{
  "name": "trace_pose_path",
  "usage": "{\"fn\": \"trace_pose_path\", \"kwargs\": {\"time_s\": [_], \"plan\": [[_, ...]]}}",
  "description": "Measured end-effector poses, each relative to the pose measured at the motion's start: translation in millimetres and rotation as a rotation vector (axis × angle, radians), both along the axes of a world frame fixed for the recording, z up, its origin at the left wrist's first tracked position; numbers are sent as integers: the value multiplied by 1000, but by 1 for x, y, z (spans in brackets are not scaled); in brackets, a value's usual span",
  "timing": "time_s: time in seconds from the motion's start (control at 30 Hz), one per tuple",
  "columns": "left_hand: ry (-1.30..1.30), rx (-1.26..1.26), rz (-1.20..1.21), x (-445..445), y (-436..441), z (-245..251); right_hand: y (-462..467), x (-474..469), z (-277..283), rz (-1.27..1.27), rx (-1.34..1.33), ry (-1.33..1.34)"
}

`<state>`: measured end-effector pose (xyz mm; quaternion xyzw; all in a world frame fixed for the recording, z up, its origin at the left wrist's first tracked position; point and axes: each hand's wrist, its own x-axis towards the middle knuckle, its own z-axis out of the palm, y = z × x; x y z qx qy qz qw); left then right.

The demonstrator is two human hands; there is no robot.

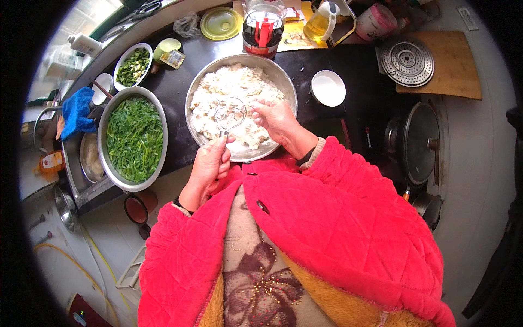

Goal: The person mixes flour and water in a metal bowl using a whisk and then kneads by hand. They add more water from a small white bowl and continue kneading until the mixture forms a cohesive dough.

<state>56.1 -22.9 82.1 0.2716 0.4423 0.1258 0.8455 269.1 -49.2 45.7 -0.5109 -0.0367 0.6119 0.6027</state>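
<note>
My left hand [210, 167] grips the handle of a wire dough whisk [231, 113], its looped head held over a wide metal bowl [292, 98]. Lumpy, shaggy white dough [237, 81] fills much of that bowl. Beside the whisk loops, at the bowl's right side, is my right hand [278, 121] with its fingers curled and the thumb against them. Whitish bits show at its fingertips; whether it pinches any dough or touches the wire, I cannot tell.
Left of the dough stands a metal basin [163, 151] of leafy greens [135, 139], next to the sink [77, 171]. An oval bowl [118, 77] holds chopped greens. A jar of dark liquid [263, 36], an oil jug [322, 22] and a white bowl [328, 88] are beyond and right.
</note>
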Motion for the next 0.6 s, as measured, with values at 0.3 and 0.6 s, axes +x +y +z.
{"fn": "trace_pose_path", "kwargs": {"time_s": [0.3, 0.6], "plan": [[20, 16, -35, 2, -3, 2, -4, -8, 3, 89, -29, -89], [29, 10, -75, 0, -5, 3, 13, 10, -5, 180, 43, -203]]}}
